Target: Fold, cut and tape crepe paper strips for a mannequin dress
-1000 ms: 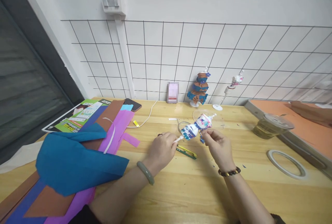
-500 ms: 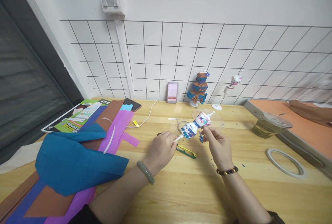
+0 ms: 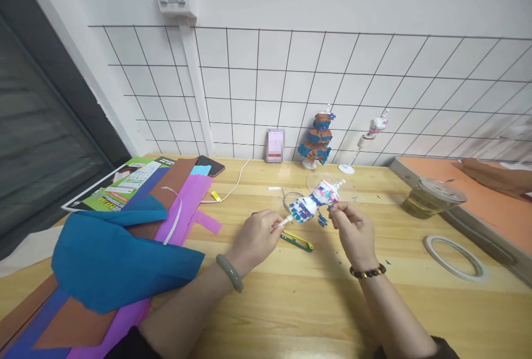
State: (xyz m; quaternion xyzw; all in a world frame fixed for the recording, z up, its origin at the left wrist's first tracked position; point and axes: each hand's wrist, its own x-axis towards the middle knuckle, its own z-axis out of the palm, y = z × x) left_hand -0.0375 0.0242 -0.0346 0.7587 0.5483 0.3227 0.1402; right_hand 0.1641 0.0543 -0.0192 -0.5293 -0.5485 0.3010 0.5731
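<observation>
Counter (image 3: 257, 320): pale striped wood, smooth, its near edge out of view, and here at mid-counter lies our landmark, the slim green-and-yellow cutter (image 3: 296, 241).
Papery sheets (image 3: 124, 256): a matte heap left of the cutter, wide blue folded over brown, violet and magenta, the lower ends cut off by the frame.
Orange board (image 3: 440, 176): far right of the cutter, flat, grey-edged, sliced by the frame.
Left hand (image 3: 258, 237): left of the cutter, its grip pinching the white stem of a miniature dress form (image 3: 303, 208).
Right hand (image 3: 354, 234): right of the cutter, grip pressed together at the form's edge; anything between those fingertips, I cannot tell!
Dressed figure (image 3: 316, 137): behind the cutter by the wall, tiered brown and blue ruffles.
Cup (image 3: 430, 201): clear, tapered, right of the cutter, yellowish inside.
Dress form: just beyond the cutter, tilted, white, pinched at the waist, patched blue and pink.
Blue scrap (image 3: 322, 219): ragged, dangling past the cutter's far side, its attachment unclear.
</observation>
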